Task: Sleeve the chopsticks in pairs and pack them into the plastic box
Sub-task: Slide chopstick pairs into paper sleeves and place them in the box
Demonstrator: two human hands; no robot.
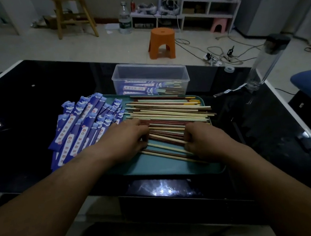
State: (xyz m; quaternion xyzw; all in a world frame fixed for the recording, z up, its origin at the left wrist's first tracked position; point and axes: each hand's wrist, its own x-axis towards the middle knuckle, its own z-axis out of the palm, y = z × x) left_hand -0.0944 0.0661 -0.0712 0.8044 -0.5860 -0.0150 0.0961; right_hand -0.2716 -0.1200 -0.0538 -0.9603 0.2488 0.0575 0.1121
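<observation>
Chopsticks (pixel 170 115) beneath both curled hands (pixel 126 140)

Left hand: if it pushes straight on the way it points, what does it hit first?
The loose chopsticks: the left hand has curled fingers on that pile. It points up-right across the tray; the right hand sits nearer the camera, probably off that line, depth unclear.

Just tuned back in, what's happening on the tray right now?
A person is picking through the loose chopsticks on the teal tray. The left hand and the right hand each curl their fingers round sticks at the near edge of the pile. The blue paper sleeves lie fanned out to the left of the pile. The plastic box behind the tray already holds a few sleeved pairs.
</observation>
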